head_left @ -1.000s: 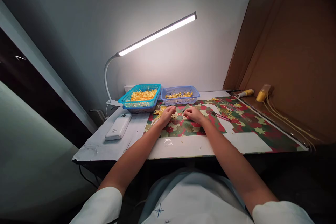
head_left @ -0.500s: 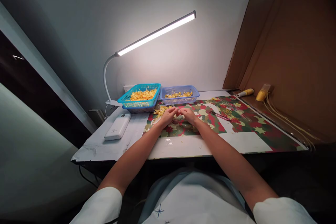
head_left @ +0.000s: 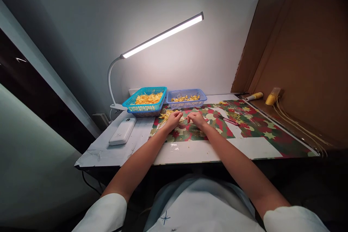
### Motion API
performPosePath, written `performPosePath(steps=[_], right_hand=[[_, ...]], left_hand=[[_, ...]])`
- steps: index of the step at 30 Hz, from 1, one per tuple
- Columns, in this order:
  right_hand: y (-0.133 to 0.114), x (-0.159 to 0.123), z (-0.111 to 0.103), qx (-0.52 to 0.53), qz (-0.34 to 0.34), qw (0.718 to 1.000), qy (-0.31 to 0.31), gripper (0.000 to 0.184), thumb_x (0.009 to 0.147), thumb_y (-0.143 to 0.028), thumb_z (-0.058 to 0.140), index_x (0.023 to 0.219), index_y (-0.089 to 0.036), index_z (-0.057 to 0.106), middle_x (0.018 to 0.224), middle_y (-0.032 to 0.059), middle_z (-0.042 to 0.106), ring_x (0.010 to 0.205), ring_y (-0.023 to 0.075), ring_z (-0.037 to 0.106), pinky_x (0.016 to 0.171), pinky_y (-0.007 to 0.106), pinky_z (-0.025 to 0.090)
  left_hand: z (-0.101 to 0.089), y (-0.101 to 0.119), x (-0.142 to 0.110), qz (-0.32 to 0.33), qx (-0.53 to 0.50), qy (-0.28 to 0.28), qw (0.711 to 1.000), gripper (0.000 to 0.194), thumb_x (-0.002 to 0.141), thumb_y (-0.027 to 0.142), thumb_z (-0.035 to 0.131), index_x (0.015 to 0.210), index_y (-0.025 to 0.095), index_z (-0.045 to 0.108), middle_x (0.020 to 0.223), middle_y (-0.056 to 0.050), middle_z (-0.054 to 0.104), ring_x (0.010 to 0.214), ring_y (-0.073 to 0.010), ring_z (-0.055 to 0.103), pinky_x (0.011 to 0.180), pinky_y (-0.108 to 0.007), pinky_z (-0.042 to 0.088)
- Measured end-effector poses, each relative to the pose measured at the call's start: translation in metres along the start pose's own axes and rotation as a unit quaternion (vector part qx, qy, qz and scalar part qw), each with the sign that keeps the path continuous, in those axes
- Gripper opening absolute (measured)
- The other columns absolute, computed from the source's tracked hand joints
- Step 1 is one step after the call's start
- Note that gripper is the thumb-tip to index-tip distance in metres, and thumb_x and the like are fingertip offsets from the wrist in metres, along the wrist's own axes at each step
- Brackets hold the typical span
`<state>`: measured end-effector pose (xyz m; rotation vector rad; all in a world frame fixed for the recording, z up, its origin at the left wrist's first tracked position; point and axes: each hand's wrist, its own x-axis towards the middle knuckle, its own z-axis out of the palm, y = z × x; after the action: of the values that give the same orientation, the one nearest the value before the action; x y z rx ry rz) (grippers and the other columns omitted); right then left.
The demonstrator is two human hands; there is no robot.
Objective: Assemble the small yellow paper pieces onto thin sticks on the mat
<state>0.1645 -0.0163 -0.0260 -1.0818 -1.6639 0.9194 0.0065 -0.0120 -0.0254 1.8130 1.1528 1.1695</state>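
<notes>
Over the patterned mat (head_left: pixel 195 136), my left hand (head_left: pixel 174 120) is closed, thumb and fingers pinched together. My right hand (head_left: pixel 197 119) is a short way to its right, its fingers also pinched. A thin yellowish cord (head_left: pixel 184 120) runs across the small gap between them; its ends are hidden in the fingers. Just beyond and left of my left hand lies a bunch of yellow ribbon-like pieces with cords (head_left: pixel 164 115).
A turquoise basket (head_left: pixel 130 107) of yellow pieces rests on a blue one. Right of it stands a lilac basket (head_left: pixel 187 104) with golden pieces. Also there: a lamp (head_left: pixel 163 36), a white power bank (head_left: pixel 122 131), pink-handled snips (head_left: pixel 230 120), a yellow cord spool (head_left: pixel 272 98) and a cardboard wall (head_left: pixel 299 43).
My hands, which were touching at the fingertips, have drawn slightly apart. The thin cord now shows between them.
</notes>
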Motion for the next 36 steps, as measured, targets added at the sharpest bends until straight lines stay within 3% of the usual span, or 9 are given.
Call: performPosePath(steps=[9,28,31,34,36], right_hand=[[0.002,0.001,-0.003,-0.013,0.031,0.999,0.01,0.024,0.061,-0.025,0.045,0.039,-0.019,0.054,0.056,0.0016,0.058,0.056,0.0134,0.05,0.055,0.026,0.039],[0.0,-0.001,-0.004,-0.008,0.054,0.998,-0.003,0.025,0.059,-0.03,0.044,0.04,-0.018,0.055,0.061,0.0017,0.058,0.061,0.0124,0.049,0.058,0.024,0.036],[0.0,-0.001,-0.004,-0.003,0.052,0.999,0.003,0.025,0.059,-0.031,0.044,0.041,-0.018,0.056,0.058,0.0008,0.056,0.058,0.0116,0.046,0.058,0.024,0.035],[0.0,-0.001,-0.005,-0.004,0.055,0.998,0.005,0.025,0.059,-0.032,0.044,0.043,-0.018,0.057,0.056,0.0,0.053,0.056,0.0113,0.042,0.056,0.025,0.034],[0.0,0.0,-0.006,-0.007,0.055,0.998,0.005,0.025,0.059,-0.033,0.043,0.044,-0.018,0.057,0.053,-0.0008,0.049,0.055,0.0111,0.04,0.054,0.025,0.032]], left_hand=[[0.0,-0.007,0.004,0.002,0.022,0.02,1.0,0.034,0.077,0.042,0.046,0.056,0.019,0.032,0.056,0.004,0.026,0.055,-0.0102,0.026,0.055,-0.025,0.023],[-0.003,-0.008,0.004,-0.002,0.166,0.075,0.983,0.037,0.081,0.031,0.042,0.05,0.02,0.026,0.05,0.004,0.028,0.051,-0.0106,0.029,0.053,-0.027,0.021],[-0.005,-0.003,0.002,0.045,0.204,0.101,0.973,0.03,0.082,0.031,0.043,0.055,0.019,0.036,0.059,0.001,0.04,0.06,-0.0132,0.039,0.058,-0.027,0.029],[-0.007,0.008,-0.004,0.14,0.24,0.128,0.952,0.015,0.08,0.031,0.05,0.072,0.019,0.048,0.079,-0.003,0.052,0.076,-0.0162,0.048,0.07,-0.029,0.036],[-0.007,0.014,-0.009,0.218,0.29,0.08,0.928,0.015,0.078,0.033,0.055,0.077,0.019,0.052,0.085,-0.003,0.054,0.083,-0.0177,0.049,0.078,-0.031,0.036]])
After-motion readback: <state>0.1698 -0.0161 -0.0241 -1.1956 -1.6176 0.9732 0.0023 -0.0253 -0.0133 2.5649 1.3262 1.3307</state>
